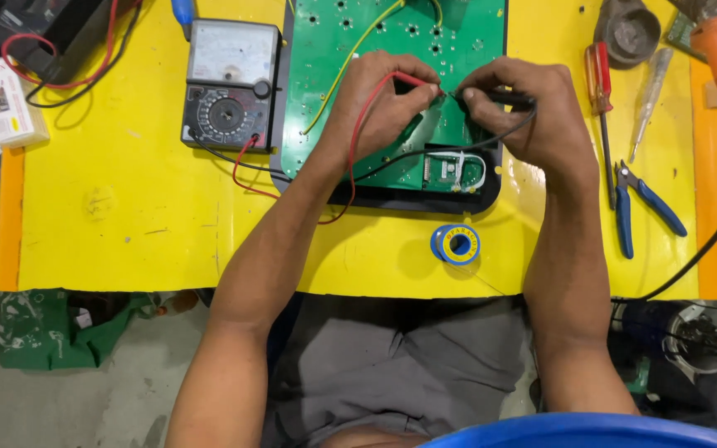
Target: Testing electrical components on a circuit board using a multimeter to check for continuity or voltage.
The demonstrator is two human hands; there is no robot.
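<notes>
Yellow workbench top [126,207] fills the frame, and at upper centre the left hand [379,95] pinches a red test probe [417,81] and the right hand [533,112] a black test probe [508,98], tips pressed onto the green circuit board [375,25] so the grey analogue multimeter [230,83], upper left, can read.

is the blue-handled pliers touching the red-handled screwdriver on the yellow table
Cannot tell. In the head view the blue-handled pliers lie right beside the red-handled screwdriver; its thin shaft runs beside the pliers' jaws.
</notes>
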